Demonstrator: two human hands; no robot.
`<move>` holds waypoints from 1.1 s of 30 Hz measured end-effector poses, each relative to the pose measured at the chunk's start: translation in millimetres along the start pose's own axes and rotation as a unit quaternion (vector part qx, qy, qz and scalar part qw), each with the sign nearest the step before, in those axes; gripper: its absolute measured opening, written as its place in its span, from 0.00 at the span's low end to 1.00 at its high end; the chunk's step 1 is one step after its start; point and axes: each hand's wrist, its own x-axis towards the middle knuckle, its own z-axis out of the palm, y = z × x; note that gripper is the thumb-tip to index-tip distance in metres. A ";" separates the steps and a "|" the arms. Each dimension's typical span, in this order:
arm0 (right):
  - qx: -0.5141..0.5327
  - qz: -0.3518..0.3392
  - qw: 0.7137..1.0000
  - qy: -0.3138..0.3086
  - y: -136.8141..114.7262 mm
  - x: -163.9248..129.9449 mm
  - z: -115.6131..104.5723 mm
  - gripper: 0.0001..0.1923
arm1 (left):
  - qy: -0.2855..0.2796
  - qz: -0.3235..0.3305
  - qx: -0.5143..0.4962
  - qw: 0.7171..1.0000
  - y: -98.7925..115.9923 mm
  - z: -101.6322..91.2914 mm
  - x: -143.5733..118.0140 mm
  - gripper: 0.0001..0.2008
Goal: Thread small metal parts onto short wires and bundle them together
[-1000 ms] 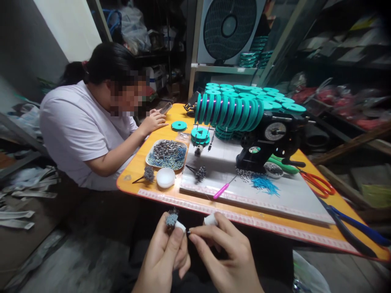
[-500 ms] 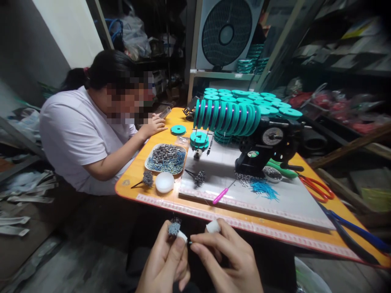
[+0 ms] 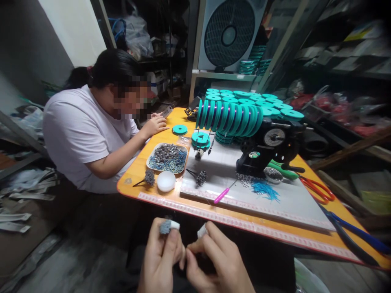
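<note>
I see left hand (image 3: 161, 254) clamped on grey bundle (image 3: 165, 227) off desk (image 3: 134, 179) near edge; looks light, bristly, best pinched mid-side; right hand (image 3: 221, 258) fingertips together, contents hidden

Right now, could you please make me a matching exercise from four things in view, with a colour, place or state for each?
1. Left hand
2. Slim tool's handle
3. Fan
4. Loose strands

A. On the shelf
B. Bright blue
C. Holding a grey-blue cluster
D. Pink

Pairs: 1-C, 2-D, 3-A, 4-B
</note>
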 end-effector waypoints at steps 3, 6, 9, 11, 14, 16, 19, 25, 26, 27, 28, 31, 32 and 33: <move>-0.050 -0.061 0.996 0.037 0.8 0.6 2.5 0.07 | 0.054 0.083 -0.023 0.995 3.2 -0.5 5.1 0.19; -0.079 -0.068 0.993 0.046 2.7 1.0 -4.8 0.08 | 0.104 0.168 -0.059 0.978 20.5 -7.5 14.3 0.19; -0.073 -0.041 0.994 0.067 2.7 -1.7 -14.4 0.05 | 0.110 0.182 -0.079 0.974 37.3 -18.3 20.1 0.20; -0.059 -0.017 0.996 0.069 0.7 -4.4 -18.2 0.05 | 0.040 0.114 -0.090 0.989 38.0 -23.8 19.2 0.13; -0.053 -0.002 0.998 0.046 -2.3 -5.9 -21.4 0.09 | -0.083 0.011 -0.057 0.995 25.6 -25.1 13.9 0.11; -0.067 -0.020 0.997 0.042 -1.7 -4.2 -23.9 0.11 | -0.115 -0.025 -0.016 0.993 17.0 -21.5 10.4 0.11; -0.101 -0.067 0.992 0.038 2.2 1.3 -28.9 0.12 | -0.128 -0.070 -0.002 0.989 12.5 -13.1 5.8 0.16; -0.120 -0.108 0.986 0.048 4.3 9.0 -32.1 0.10 | -0.075 -0.071 0.032 0.994 12.9 -6.1 0.2 0.26; -0.112 -0.110 0.986 0.046 3.9 8.8 -31.1 0.10 | -0.064 -0.064 0.050 0.995 12.1 -6.3 0.1 0.26; -0.102 -0.112 0.987 0.047 3.7 8.1 -29.8 0.10 | -0.054 -0.057 0.065 0.995 11.7 -6.3 -0.1 0.27; -0.092 -0.113 0.988 0.048 3.7 7.2 -28.4 0.10 | -0.047 -0.052 0.073 0.995 11.6 -6.1 -0.5 0.27; -0.067 -0.108 0.991 0.041 4.5 4.8 -24.9 0.11 | -0.029 -0.076 0.049 0.996 14.1 -3.8 -3.5 0.27; -0.057 -0.103 0.993 0.032 4.7 4.6 -24.3 0.11 | -0.021 -0.095 0.031 0.995 15.0 -3.0 -4.8 0.28; -0.047 -0.098 0.994 0.022 4.5 5.0 -24.2 0.12 | -0.016 -0.110 0.012 0.994 15.5 -2.5 -6.2 0.29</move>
